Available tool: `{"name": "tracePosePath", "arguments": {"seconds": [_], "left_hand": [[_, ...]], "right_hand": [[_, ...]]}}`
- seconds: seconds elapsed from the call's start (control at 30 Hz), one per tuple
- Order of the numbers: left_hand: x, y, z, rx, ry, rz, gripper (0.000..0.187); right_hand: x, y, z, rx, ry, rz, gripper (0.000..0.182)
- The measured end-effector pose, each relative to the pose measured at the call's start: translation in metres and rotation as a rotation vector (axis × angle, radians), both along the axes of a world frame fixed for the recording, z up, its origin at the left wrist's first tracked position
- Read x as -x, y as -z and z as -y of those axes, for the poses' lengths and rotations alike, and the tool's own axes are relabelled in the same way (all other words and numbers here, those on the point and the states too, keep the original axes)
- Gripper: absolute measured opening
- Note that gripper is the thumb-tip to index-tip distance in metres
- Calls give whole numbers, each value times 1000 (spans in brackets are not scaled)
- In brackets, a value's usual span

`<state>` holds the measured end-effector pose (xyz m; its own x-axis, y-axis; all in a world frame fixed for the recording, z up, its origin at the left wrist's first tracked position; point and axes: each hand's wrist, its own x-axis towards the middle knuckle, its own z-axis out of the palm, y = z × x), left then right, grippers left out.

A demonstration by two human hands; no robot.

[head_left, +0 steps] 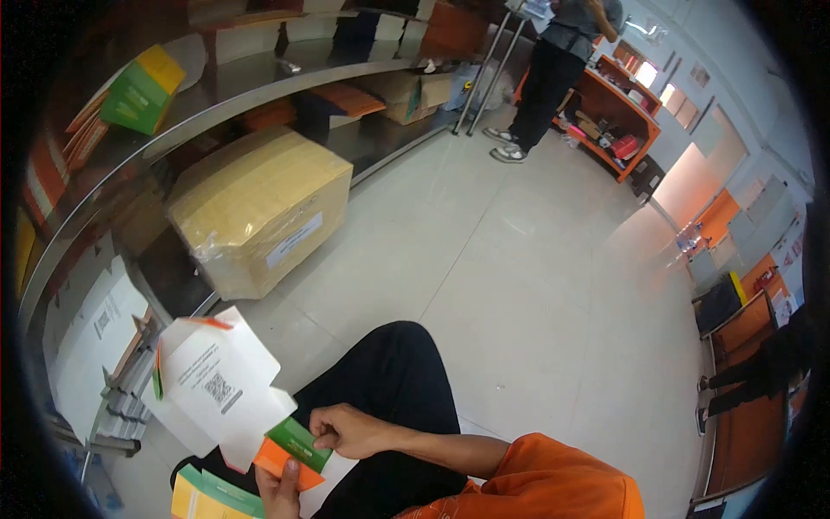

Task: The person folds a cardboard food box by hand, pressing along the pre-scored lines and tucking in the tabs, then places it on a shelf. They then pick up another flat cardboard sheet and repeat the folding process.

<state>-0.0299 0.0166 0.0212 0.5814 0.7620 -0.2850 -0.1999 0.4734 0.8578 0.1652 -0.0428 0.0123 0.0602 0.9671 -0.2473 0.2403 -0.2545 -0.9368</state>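
Observation:
Low in the head view, my left hand grips the orange flap of a folded cardboard piece, its thumb on top. My right hand has its fingers closed at the edge of the green part beside that flap. Attached to or just behind these colours lies a white card sheet with a printed QR code, spread out to the upper left. A yellow and green card piece rests near my left hand, at the bottom edge.
A taped brown box stands on the floor beside metal shelving. White card sheets are stacked at the left. A person stands farther back, near an orange shelf unit. Another person's legs show at the right.

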Motion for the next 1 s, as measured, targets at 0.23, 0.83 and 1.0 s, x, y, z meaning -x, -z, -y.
{"name": "tracePosePath", "arguments": {"seconds": [0.23, 0.83, 1.0], "left_hand": [[6, 6, -21, 41, -211, 257, 46], [6, 11, -6, 381, -207, 432, 70], [12, 9, -14, 290, -160, 320, 75]], "right_hand": [[1, -11, 9, -265, 314, -234, 17], [35, 33, 21, -595, 397, -251, 13], [30, 32, 24, -454, 294, -377, 17]]}}
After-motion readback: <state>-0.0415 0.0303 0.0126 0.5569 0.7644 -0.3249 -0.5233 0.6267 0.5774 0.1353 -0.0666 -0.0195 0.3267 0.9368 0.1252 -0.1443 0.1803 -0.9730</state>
